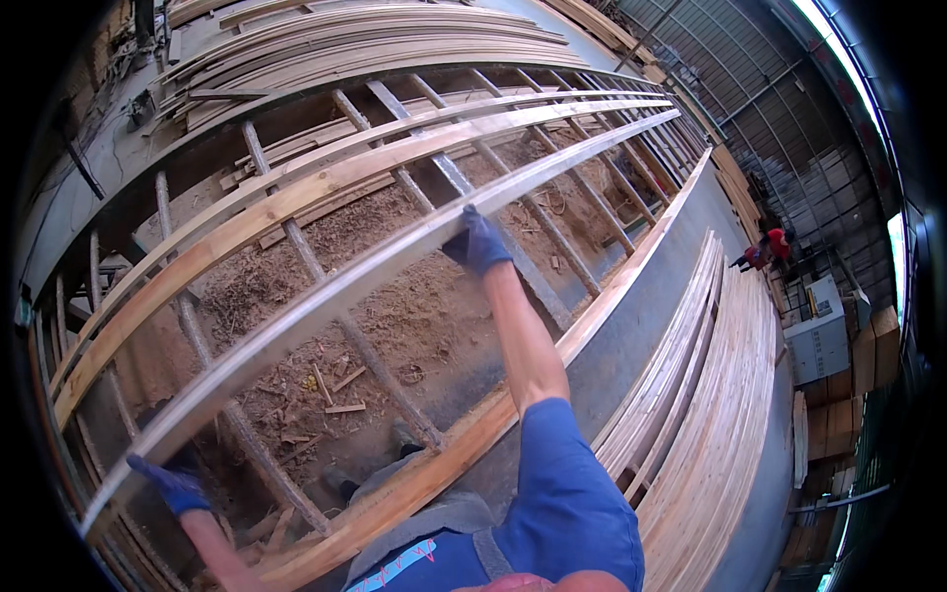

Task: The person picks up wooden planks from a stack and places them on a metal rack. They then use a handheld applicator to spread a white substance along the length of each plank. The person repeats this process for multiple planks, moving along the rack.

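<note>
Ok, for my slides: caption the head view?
Gloved left hand and right hand hold a long board over crossbars.

A head-worn fisheye looks down and forward over the wearer's chest (456, 558), near the left hand (176, 485) and right hand (480, 245), the shed wall (789, 128) far off at right.

Right hand (481, 244) grips farther forward than left hand (174, 484).

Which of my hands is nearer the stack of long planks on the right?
Right. The right hand holds the board, left of the plank stack; the left hand is much farther left, by the board's near end.
</note>
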Motion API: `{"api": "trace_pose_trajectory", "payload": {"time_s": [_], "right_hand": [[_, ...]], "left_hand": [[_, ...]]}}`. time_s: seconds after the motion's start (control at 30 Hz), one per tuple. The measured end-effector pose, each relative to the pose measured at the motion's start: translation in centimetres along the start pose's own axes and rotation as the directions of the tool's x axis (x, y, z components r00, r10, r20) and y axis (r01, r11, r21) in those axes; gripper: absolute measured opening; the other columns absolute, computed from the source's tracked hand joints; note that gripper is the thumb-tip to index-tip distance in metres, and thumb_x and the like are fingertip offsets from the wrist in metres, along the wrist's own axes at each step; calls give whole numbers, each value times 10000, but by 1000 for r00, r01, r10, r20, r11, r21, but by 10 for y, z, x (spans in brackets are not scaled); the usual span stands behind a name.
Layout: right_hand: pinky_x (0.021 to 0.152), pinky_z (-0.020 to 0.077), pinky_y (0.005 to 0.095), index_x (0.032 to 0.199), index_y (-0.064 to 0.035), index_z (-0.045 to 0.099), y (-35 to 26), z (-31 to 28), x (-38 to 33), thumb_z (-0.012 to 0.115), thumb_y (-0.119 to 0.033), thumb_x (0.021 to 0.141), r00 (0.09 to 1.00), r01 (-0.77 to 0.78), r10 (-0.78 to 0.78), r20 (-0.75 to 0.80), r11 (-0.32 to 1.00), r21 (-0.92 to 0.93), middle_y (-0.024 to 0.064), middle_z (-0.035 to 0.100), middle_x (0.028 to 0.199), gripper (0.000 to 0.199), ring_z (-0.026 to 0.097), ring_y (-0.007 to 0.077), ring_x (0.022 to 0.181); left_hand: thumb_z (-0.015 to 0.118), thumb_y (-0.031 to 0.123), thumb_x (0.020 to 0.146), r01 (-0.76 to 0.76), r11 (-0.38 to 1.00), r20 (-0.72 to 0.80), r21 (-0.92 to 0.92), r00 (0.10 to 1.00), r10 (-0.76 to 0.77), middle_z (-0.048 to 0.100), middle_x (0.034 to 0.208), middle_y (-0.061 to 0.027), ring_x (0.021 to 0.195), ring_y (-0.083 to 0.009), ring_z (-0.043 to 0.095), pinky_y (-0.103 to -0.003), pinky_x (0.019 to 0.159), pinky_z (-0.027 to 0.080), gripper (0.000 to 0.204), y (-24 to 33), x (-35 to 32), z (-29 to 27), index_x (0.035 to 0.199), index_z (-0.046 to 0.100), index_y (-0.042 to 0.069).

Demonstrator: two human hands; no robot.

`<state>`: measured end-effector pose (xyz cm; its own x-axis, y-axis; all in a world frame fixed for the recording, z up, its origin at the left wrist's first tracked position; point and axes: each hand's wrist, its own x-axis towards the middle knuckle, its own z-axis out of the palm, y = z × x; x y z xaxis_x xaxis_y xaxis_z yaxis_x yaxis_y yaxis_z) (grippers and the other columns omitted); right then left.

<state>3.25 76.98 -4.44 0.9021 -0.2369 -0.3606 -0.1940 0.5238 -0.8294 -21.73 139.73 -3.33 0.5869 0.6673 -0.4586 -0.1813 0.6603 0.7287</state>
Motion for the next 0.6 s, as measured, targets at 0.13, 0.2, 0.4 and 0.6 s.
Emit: {"api": "trace_pose_trajectory", "payload": {"time_s": [0.13, 0.2, 0.4, 0.6], "right_hand": [[787, 581, 404, 1226, -43, 523, -12, 43, 25, 618, -501, 884, 990, 139, -139, -6, 990, 33, 174, 644, 1057, 579, 662, 277, 900], [632, 588, 373, 1137, -27, 572, 2, 56, 23, 616, -520, 882, 992, 87, -95, -78, 990, -107, 136, 668, 914, 557, 677, 250, 749], [423, 552, 381, 960, -38, 612, 74, 33, 9, 591, -517, 897, 985, -16, -27, -169, 969, -246, 155, 671, 715, 484, 671, 277, 545], [636, 498, 387, 931, -66, 631, 17, 2, 55, 531, -315, 942, 996, -85, 48, -75, 762, -641, 81, 647, 779, 269, 588, 229, 687]], "left_hand": [[597, 680, 803, 234, 964, 146, 124, 957, -251, 464, 1364, -162, 1234, -287, 459, -363, 1076, 367, 916, 28, 74, 12, 1389, 403, 4], [586, 689, 804, 282, 950, 210, 132, 929, -305, 442, 1400, -131, 1244, -281, 448, -376, 1063, 366, 912, 38, 120, -24, 1407, 397, 32], [452, 691, 877, 343, 938, 162, 41, 925, -345, 327, 1522, -62, 1345, -279, 357, -430, 1123, 279, 823, 19, 87, -44, 1500, 292, 177], [517, 646, 868, 268, 947, 78, 177, 955, -285, 576, 1259, -152, 1143, -312, 550, -430, 980, 430, 731, -31, 53, -16, 1323, 494, 74]]}}
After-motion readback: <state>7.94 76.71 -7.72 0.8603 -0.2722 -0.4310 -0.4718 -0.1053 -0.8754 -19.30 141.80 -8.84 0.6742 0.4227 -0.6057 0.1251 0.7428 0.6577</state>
